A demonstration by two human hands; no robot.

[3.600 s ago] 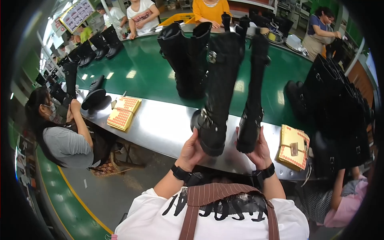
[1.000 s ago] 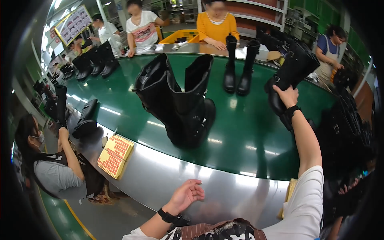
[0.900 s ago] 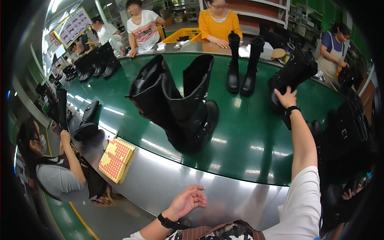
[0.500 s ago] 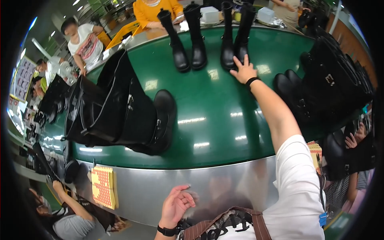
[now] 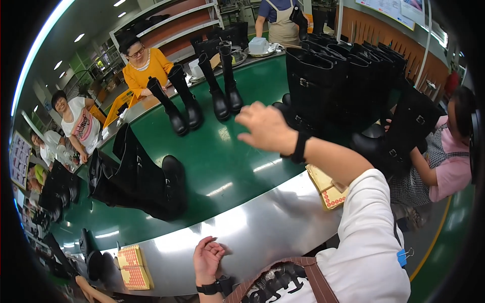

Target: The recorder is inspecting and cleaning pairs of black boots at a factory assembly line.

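My right hand (image 5: 268,127) is open and empty above the green belt (image 5: 242,174), thumb apart from the bent fingers. Its fingertips are close to the toes of a pair of slim black boots (image 5: 221,98); whether they touch, I cannot tell. Another slim pair of black boots (image 5: 179,107) stands upright to the left of these. Over the metal table edge (image 5: 283,212), my left hand (image 5: 207,260) hangs with loosely curled fingers, slightly apart and holding nothing visible. At the left of the belt stand wide-shafted black boots (image 5: 136,177) with buckles.
Several tall black boots (image 5: 323,76) crowd the right of the belt. A person (image 5: 439,156) at right holds a buckled black boot (image 5: 409,126). Patterned yellow card stacks (image 5: 135,270) lie on the metal edge. Other people (image 5: 144,70) stand across the belt.
The view has turned right, and the slim boots now appear farther left. My right hand has come back from a boot toe and lifted. My left hand stays by the metal edge.
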